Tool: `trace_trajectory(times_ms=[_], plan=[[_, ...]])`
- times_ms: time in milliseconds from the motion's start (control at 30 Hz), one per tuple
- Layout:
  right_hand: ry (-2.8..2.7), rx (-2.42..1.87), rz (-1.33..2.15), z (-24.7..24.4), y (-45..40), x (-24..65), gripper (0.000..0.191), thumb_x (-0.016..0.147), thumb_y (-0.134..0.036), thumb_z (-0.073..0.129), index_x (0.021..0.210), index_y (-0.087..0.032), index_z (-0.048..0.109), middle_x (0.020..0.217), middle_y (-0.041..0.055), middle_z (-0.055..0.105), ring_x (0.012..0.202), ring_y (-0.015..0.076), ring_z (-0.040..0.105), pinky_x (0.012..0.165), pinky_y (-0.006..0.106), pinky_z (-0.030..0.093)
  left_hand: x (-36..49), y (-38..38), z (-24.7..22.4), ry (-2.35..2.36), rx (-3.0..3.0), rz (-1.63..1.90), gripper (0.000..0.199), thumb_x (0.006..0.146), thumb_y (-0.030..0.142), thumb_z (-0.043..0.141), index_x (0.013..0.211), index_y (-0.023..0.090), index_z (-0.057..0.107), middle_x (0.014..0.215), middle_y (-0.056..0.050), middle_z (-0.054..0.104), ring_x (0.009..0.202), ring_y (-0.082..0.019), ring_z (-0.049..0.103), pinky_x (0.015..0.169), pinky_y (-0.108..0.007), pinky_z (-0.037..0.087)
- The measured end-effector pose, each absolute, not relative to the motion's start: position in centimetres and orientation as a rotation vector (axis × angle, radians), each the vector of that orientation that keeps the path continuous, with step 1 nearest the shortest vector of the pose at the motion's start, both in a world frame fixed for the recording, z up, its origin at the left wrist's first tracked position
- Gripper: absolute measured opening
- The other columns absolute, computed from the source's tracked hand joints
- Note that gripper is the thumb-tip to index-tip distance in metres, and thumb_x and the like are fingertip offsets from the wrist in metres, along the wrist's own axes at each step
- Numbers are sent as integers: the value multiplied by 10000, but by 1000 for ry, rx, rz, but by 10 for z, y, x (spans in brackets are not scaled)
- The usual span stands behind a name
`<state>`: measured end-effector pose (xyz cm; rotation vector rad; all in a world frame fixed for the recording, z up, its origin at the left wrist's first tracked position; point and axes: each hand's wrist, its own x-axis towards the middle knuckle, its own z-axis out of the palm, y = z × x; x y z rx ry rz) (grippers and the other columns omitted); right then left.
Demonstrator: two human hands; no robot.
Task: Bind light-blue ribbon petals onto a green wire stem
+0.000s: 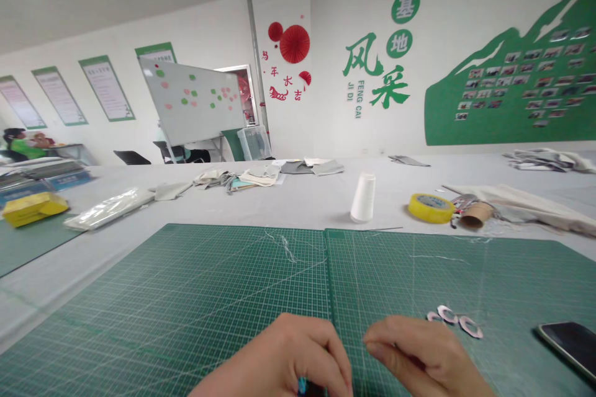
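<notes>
The left hand (298,353) is located at the lower edge of the view, with its fingers curled inward and nearly closed around a small blue-and-dark item (302,386); the item shows only in part beneath the fingers, so its form cannot be determined. The right hand (421,350) is positioned just beside the left hand, not touching it, with the thumb and fingertips brought together in a pinch (whether a fine strand is held there cannot be determined). Both hands are above two green gridded cutting mats (186,298), which lie edge to edge on the pale table (307,205). White-faced rings (471,327), apparently scissor handles or similar loops, lie beyond the right hand, and a phone (570,347) lies at the right. Loose white thread (288,249) crosses the far part of the mats. An upright white thread cone (363,198) stands beyond the mats' far edge; to its right are a roll of yellow tape (431,208) and a cardboard tube (475,215) on its side, near crumpled cloth (540,201). A yellow box (35,208) is at the far left. A whiteboard (195,102) stands in the background.
</notes>
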<state>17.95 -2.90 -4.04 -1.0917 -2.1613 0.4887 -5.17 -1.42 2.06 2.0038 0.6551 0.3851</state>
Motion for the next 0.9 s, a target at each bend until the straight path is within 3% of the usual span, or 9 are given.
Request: trace_trajectory(times_ms=[233,400,567,700,800,833,900], plan=[[-2182,-1190,575,-61,-25,166,288,932,-250,487,659,-210,570,607,-33,600,562,126,557,526,213,372,-43,-7,11,868,1708,732,107,689,104,661,599,161,648,769,2,615,693,-123,542,636,-234,399],[-2228,-1163,628,-67,-27,160,299,931,-247,461,659,-205,577,592,-33,585,543,121,543,526,212,364,-42,-1,3,986,1498,756,118,702,137,600,586,155,600,877,-40,695,758,-153,593,704,-278,429],[-2182,-1126,710,-71,-22,160,247,889,-194,523,653,-199,595,596,-39,606,561,119,553,538,204,376,-42,1,-1,973,1320,798,114,709,154,622,595,152,611,733,-19,666,878,-204,656,830,-319,446],[-2174,-1161,682,-70,-17,164,226,865,-154,557,655,-197,628,607,-29,623,576,128,572,558,218,409,-40,1,-3,967,1259,806,102,701,160,640,602,145,616,716,-17,652,862,-217,679,858,-343,454],[-2170,-1176,606,-65,-16,169,91,836,-206,629,824,-227,716,832,35,704,809,202,646,733,323,500,-38,0,-5,989,1249,802,111,690,144,632,582,147,606,693,-11,645,848,-211,676,847,-335,457],[-2156,-1185,589,-63,-16,170,149,814,-252,671,952,-245,727,991,72,709,965,250,632,836,401,497,-37,0,-6,998,1248,799,115,686,143,630,574,148,601,700,-14,650,859,-214,674,833,-328,458],[-2098,-1217,605,-61,-19,171,473,756,-357,739,1210,-260,649,1290,132,603,1232,336,492,1001,550,391,-36,0,-9,997,1240,796,118,682,149,632,569,149,597,720,-20,663,866,-214,674,822,-320,458]])
